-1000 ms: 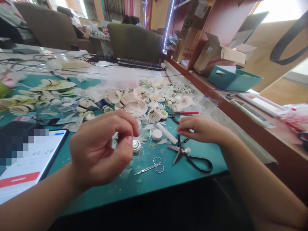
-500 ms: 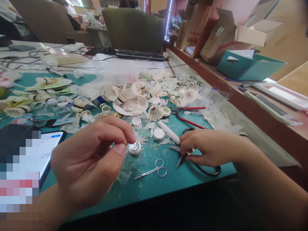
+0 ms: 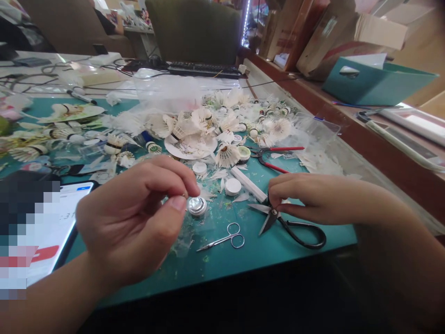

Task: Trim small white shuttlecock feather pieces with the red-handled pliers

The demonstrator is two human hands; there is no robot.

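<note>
My left hand (image 3: pixel 128 218) hangs over the teal cutting mat (image 3: pixel 264 260), thumb and forefinger pinched just above a small silver metal cap (image 3: pixel 197 206). Whether anything thin lies between those fingertips is too small to tell. My right hand (image 3: pixel 313 199) rests its pinched fingertips at the pivot of black-handled scissors (image 3: pixel 295 232), whose blades lie open on the mat. Fine silver embroidery scissors (image 3: pixel 222 241) lie between my hands, untouched.
Feather shuttlecocks (image 3: pixel 227 155) and loose white feathers heap beyond my hands, beside red-handled pliers (image 3: pixel 274 157), a white block (image 3: pixel 248 183) and a phone (image 3: pixel 73 204). A raised wooden ledge (image 3: pixel 347 111) with a teal box (image 3: pixel 371 81) runs along the right.
My view has tilted, shifting the table in frame. My right hand has come down onto the scissors' pivot, and my left fingertips now sit closer to the silver cap.
</note>
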